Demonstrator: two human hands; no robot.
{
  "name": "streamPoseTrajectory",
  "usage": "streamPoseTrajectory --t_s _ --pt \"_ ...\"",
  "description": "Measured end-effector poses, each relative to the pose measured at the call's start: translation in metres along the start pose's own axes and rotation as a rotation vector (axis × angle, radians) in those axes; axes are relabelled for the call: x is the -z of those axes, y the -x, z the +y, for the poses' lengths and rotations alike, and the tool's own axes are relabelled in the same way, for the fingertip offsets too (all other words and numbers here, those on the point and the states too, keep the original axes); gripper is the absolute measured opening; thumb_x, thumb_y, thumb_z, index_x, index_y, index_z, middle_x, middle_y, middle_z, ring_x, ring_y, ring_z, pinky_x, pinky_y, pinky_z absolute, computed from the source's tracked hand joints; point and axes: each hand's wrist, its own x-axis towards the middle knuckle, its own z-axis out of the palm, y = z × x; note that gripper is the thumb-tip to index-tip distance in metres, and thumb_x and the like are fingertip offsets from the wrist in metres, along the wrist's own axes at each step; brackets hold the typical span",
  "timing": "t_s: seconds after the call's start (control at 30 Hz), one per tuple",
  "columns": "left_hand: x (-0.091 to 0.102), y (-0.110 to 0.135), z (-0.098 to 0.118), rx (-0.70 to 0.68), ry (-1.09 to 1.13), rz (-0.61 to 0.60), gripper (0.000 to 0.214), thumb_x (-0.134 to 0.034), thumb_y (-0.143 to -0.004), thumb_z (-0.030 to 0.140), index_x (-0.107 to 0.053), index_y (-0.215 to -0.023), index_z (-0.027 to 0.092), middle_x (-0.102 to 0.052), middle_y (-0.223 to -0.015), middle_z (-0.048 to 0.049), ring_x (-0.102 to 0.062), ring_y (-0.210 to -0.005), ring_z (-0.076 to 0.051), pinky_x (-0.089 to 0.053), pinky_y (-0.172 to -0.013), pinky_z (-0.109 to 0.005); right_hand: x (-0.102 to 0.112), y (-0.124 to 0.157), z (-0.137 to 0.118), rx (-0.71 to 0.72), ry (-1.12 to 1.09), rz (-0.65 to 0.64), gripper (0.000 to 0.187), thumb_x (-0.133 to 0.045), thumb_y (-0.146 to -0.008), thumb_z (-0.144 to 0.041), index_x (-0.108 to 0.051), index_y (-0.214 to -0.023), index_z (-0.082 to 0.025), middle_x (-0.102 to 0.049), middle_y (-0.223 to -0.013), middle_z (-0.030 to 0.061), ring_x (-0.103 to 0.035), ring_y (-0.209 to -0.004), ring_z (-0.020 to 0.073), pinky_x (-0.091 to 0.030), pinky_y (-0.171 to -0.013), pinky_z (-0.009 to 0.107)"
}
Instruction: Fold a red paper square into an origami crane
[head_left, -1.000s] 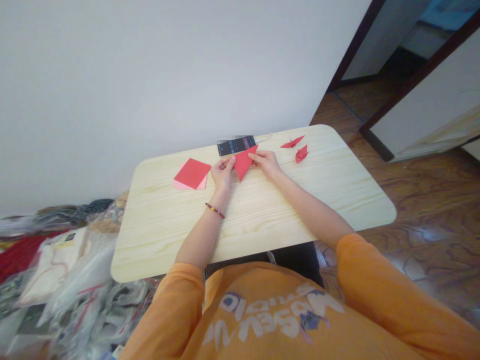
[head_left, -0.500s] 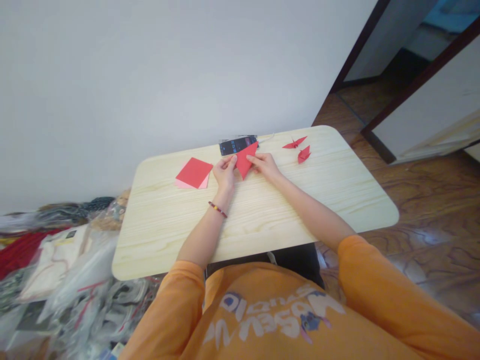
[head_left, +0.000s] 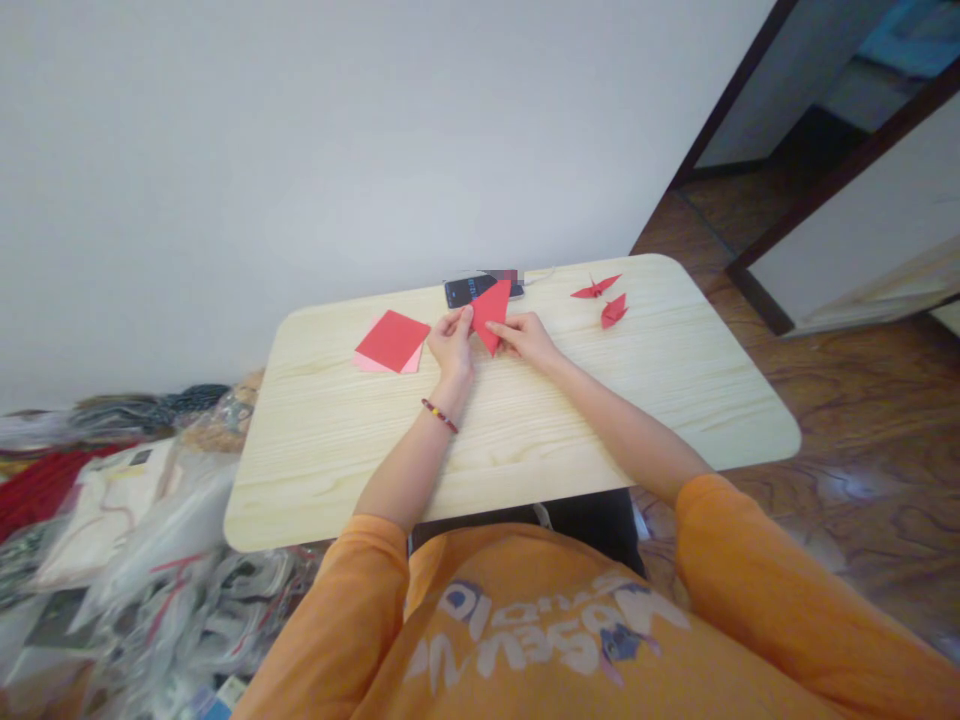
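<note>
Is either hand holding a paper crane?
No, the left hand and right hand hold a red paper triangle; two origami cranes lie on the table.

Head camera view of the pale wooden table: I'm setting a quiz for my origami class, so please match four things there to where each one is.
Things:
1. Red folded paper triangle
2. Red square paper sheet
3. Black smartphone
4. Small red paper crane

Places:
A. Far right of the pale wooden table, beside another folded red piece
B. Lying on a pink sheet, left of the hands
C. Between the left hand and right hand
D. Near the table's far edge, partly behind the triangle

Pairs: 1-C, 2-B, 3-D, 4-A
</note>
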Motion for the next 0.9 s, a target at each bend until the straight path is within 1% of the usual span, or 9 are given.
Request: streamPoseTrajectory --t_s 0.07,0.17,0.33,0.4,0.5,0.57,0.77,0.9 --pt "-0.0001 -0.0001 -0.0004 -0.01 0.007 0.016 0.021 -0.081 -0.062 0.027 -0.068 -0.072 0.015 -0.07 -0.073 -0.0022 -0.065 -0.07 -0.012 -0.052 -0.073 -0.026 -0.0009 -0.0003 0.0 -0.013 0.013 -0.03 0.053 -0.068 -0.067 -0.063 -0.062 -0.052 -0.013 -0.053 -0.041 0.0013 -0.037 -0.034 0.0063 -0.024 -0.038 0.024" --pt "-0.0005 -0.0009 -0.0011 -0.013 0.031 0.028 0.02 -0.08 -0.063 0.026 -0.067 -0.073 0.014 -0.07 -0.073 -0.0021 -0.065 -0.069 -0.012 -0.052 -0.073 -0.026 -0.001 -0.0009 -0.0017 -0.013 0.051 -0.03 0.056 -0.067 -0.067 -0.065 -0.06 -0.047 -0.013 -0.047 -0.036 -0.0002 -0.036 -0.034 0.0062 -0.023 -0.038 0.024" --pt "-0.0011 -0.0011 -0.002 -0.016 0.027 0.045 0.02 -0.08 -0.064 0.026 -0.067 -0.073 0.014 -0.07 -0.075 -0.0027 -0.066 -0.074 -0.013 -0.052 -0.075 -0.027 -0.0012 0.0001 -0.0026 -0.007 0.07 -0.011 0.057 -0.066 -0.067 -0.066 -0.06 -0.047 -0.014 -0.046 -0.034 -0.0002 -0.036 -0.034 0.007 -0.024 -0.039 0.024" --pt "-0.0011 -0.0006 -0.0021 -0.039 0.014 0.051 0.02 -0.08 -0.065 0.027 -0.067 -0.074 0.015 -0.07 -0.075 -0.0025 -0.066 -0.074 -0.013 -0.052 -0.074 -0.027 -0.0019 0.001 -0.0019 0.002 0.063 -0.02 0.055 -0.066 -0.068 -0.065 -0.06 -0.048 -0.014 -0.047 -0.036 -0.0006 -0.037 -0.035 0.0068 -0.025 -0.04 0.024" --pt "-0.0011 -0.0001 -0.0017 -0.081 0.007 0.076 0.021 -0.079 -0.066 0.029 -0.066 -0.075 0.015 -0.069 -0.075 -0.002 -0.065 -0.071 -0.012 -0.052 -0.072 -0.025 -0.003 0.0022 -0.0012 0.038 0.046 -0.083 0.048 -0.069 -0.067 -0.06 -0.063 -0.054 -0.014 -0.051 -0.042 -0.0011 -0.04 -0.04 0.0065 -0.026 -0.042 0.023" --pt "-0.0012 -0.0001 -0.0008 -0.092 -0.001 0.101 0.022 -0.078 -0.067 0.031 -0.066 -0.076 0.015 -0.069 -0.075 -0.0018 -0.065 -0.073 -0.012 -0.052 -0.072 -0.024 -0.004 0.0024 -0.001 0.055 0.047 -0.11 0.046 -0.068 -0.068 -0.059 -0.064 -0.057 -0.014 -0.052 -0.044 -0.0015 -0.04 -0.042 0.0064 -0.027 -0.044 0.023" --pt "-0.0018 -0.0004 0.0018 -0.058 0.052 0.167 0.021 -0.077 -0.068 0.031 -0.066 -0.076 0.015 -0.07 -0.08 -0.0027 -0.067 -0.085 -0.014 -0.051 -0.081 -0.027 -0.0083 0.001 0.0003 0.038 0.104 -0.053 0.054 -0.064 -0.068 -0.065 -0.059 -0.047 -0.015 -0.053 -0.042 0.0007 -0.039 -0.039 0.007 -0.027 -0.043 0.024" --pt "-0.0012 -0.0019 0.0 -0.047 0.066 0.165 0.019 -0.077 -0.07 0.03 -0.066 -0.078 0.016 -0.071 -0.084 -0.0033 -0.067 -0.085 -0.014 -0.052 -0.082 -0.026 -0.0086 0.0009 0.0021 0.062 0.121 -0.055 0.054 -0.062 -0.07 -0.065 -0.057 -0.047 -0.016 -0.051 -0.042 -0.0002 -0.036 -0.039 0.007 -0.026 -0.043 0.024"
